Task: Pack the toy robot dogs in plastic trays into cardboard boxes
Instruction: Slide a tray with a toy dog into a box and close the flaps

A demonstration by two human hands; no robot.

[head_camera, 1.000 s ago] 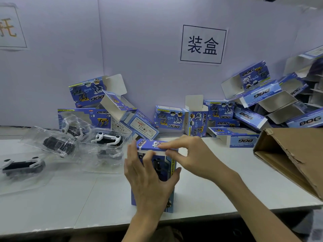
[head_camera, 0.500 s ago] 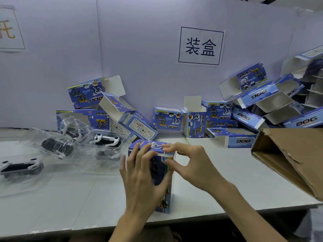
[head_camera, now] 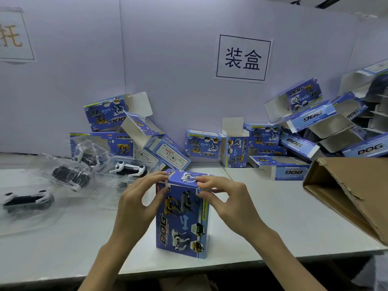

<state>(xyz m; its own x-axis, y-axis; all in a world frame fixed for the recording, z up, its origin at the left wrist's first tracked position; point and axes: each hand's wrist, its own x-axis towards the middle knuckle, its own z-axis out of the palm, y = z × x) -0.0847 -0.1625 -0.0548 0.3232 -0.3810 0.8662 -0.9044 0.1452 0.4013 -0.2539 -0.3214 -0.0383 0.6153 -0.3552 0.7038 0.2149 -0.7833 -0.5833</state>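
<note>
- The left hand (head_camera: pixel 136 206) has come off the front of the blue box (head_camera: pixel 182 215), which it covered a second ago; its fingertips now sit on the box's top left corner, with the thumb against the left side just below, so it pinches that corner
- With the palm gone, the printed front shows in full: "DOG" down the left side and pictures of yellow, grey and white dogs
- The right hand (head_camera: pixel 231 200) stays at the top as before, but has slid to the right end; its forefinger lies on the top flap (head_camera: pixel 184 178) and its thumb sits under the edge, pinching the top right corner
- The top flap lies flat across the box
- The box stands upright on its short end on the white table (head_camera: pixel 262 217), in the middle and near the front edge, about where it stood earlier
- To the left, on the same table, lie clear plastic trays, each with a toy robot dog inside: one white-legged dog (head_camera: pixel 128 170) just behind the left hand, a darker one (head_camera: pixel 71 175) further left, and another (head_camera: pixel 27 199) near the left edge
- Along the back of the table, against the wall, lies a jumble of blue boxes (head_camera: pixel 304 114) of the same kind, many with flaps open and white insides showing, heaped higher toward the right
- A brown cardboard carton (head_camera: pixel 352 192) lies tipped at the right, its open mouth facing the middle
- The pale wall panel (head_camera: pixel 168 70) carries a white sign (head_camera: pixel 243 58) with two Chinese characters in a black frame; a second sign (head_camera: pixel 12 36) is cut off at the left edge
</note>
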